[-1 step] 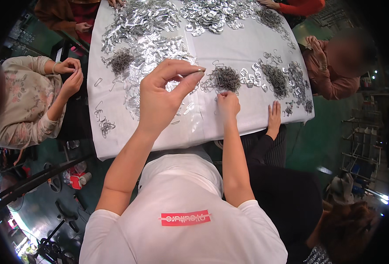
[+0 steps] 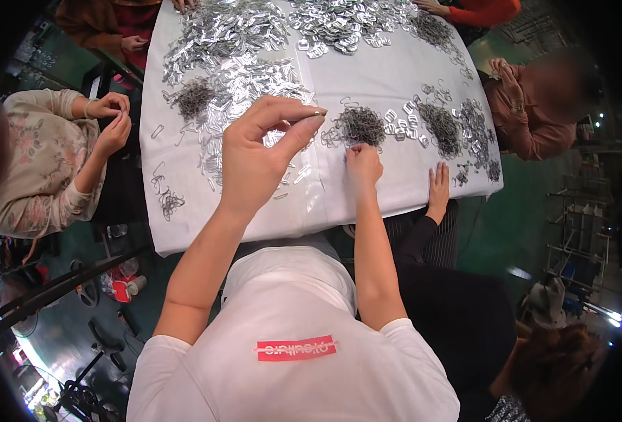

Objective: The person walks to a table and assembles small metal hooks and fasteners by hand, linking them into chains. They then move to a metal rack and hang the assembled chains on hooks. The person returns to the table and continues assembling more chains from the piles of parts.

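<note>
Raised above the white-covered table, my left hand (image 2: 255, 162) is closed with thumb and forefinger pinched together; a tiny glint shows at the fingertips, too small to name. Lower and to the right, my right hand (image 2: 364, 167) has its fingers closed at the near edge of a pile of thin dark wire hooks (image 2: 362, 125). Whatever those fingers grip is hidden. Flat silvery metal buckles (image 2: 404, 121) lie just right of that pile. Behind my left hand spreads a large heap of shiny narrow metal pieces (image 2: 244, 81).
Other piles of wire pieces (image 2: 439, 126) lie on the white cloth (image 2: 262, 226). People sit around the table. At my right, a neighbour's hand (image 2: 437, 188) rests flat near the table edge; across on the left, a person in a floral top (image 2: 44, 165) holds both hands together.
My two hands have shifted very slightly to the left. Both keep their closed grip, and the piles look the same.
</note>
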`<act>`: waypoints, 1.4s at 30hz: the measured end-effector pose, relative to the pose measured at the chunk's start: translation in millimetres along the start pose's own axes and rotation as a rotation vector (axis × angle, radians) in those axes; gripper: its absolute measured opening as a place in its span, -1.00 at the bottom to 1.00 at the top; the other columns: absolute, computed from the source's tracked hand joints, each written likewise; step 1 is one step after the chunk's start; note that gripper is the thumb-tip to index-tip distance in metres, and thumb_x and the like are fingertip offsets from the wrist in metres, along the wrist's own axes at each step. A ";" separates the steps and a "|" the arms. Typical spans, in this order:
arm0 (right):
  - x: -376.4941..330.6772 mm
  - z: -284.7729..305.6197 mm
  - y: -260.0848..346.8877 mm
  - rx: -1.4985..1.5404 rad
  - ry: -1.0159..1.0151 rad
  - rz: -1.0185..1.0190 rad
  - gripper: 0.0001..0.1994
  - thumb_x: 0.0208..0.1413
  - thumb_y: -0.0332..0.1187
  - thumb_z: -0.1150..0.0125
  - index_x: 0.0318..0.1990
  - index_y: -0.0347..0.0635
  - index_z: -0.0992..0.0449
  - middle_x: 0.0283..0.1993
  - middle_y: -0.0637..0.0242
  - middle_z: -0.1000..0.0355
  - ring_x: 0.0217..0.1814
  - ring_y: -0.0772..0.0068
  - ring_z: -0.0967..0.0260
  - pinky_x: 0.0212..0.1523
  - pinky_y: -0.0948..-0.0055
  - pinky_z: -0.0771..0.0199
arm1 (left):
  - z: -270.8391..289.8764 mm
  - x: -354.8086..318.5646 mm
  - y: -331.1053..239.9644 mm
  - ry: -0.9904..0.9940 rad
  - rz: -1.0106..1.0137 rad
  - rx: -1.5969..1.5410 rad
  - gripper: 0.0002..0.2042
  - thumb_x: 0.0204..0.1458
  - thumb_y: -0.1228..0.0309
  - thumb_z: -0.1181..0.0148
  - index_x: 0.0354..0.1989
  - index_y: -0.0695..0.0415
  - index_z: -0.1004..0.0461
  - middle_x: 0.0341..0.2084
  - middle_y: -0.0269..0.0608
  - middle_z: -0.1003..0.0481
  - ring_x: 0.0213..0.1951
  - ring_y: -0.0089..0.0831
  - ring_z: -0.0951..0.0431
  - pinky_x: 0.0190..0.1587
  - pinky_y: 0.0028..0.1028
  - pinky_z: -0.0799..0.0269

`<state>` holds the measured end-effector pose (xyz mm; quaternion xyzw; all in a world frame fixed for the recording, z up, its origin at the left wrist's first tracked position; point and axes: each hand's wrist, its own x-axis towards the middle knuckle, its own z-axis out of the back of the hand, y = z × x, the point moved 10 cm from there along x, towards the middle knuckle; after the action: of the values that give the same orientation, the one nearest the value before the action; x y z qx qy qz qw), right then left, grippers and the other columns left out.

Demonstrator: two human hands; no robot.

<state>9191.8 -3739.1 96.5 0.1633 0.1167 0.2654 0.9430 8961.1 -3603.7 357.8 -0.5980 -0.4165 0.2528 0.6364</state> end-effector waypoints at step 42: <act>-130.6 217.9 150.6 1.548 -0.010 0.662 -0.92 0.15 -0.51 -0.15 -0.27 -0.27 -0.37 -0.27 0.42 -0.22 -0.30 0.65 -0.13 -0.26 0.67 -0.15 | -35.8 -53.4 222.9 0.337 0.019 0.939 -0.87 -0.03 0.41 -0.21 -0.33 0.16 -0.58 -0.42 -0.23 -0.55 -0.31 -0.36 -0.53 -0.22 -0.33 -0.36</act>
<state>9080.4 -3741.8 370.0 0.7908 0.2077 0.3724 0.4391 9002.2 -3632.3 131.3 -0.2835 -0.1434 0.3186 0.8931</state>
